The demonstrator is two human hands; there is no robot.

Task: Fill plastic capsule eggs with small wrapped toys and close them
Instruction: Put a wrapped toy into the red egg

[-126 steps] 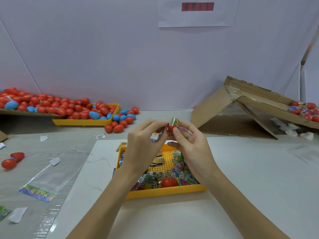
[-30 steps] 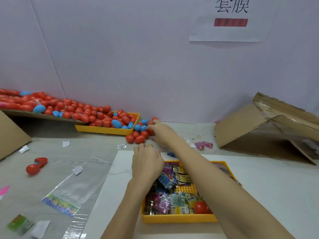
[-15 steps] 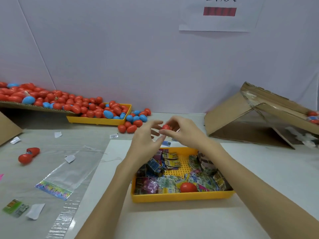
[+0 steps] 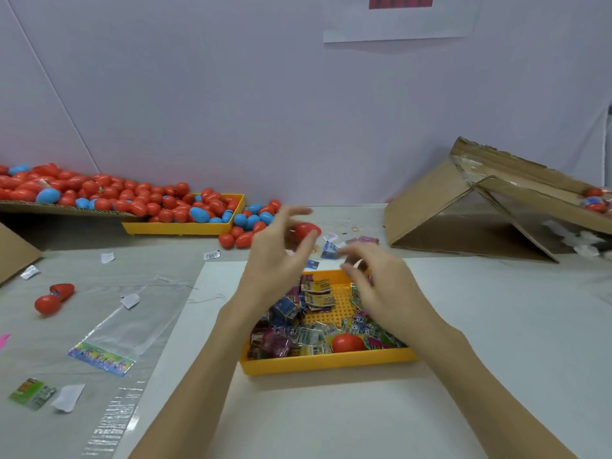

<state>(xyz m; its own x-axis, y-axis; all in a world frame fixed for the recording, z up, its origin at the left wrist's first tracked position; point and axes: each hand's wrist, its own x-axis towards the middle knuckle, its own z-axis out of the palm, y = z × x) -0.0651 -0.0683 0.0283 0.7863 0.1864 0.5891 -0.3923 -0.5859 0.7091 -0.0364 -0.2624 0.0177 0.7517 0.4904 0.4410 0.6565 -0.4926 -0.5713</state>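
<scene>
So the left hand [image 4: 276, 256] pinches a red egg [image 4: 307, 230] above the yellow tray [image 4: 328, 362] of wrapped toys [image 4: 298, 332]; right hand [image 4: 381, 279] hovers loose, holding nothing.

Two bare forearms and hands [image 4: 278, 256] (no sleeves, rings, watch or gloves in view)

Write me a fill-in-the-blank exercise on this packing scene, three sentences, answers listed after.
1. The left hand holds a capsule egg whose colour is ____.
2. The wrapped toys lie in a tray whose colour is ____.
3. The right hand hovers over the tray, and one closed ____ egg lies among the toys near the tray's front wall.

Missing words: red; yellow; red
</scene>
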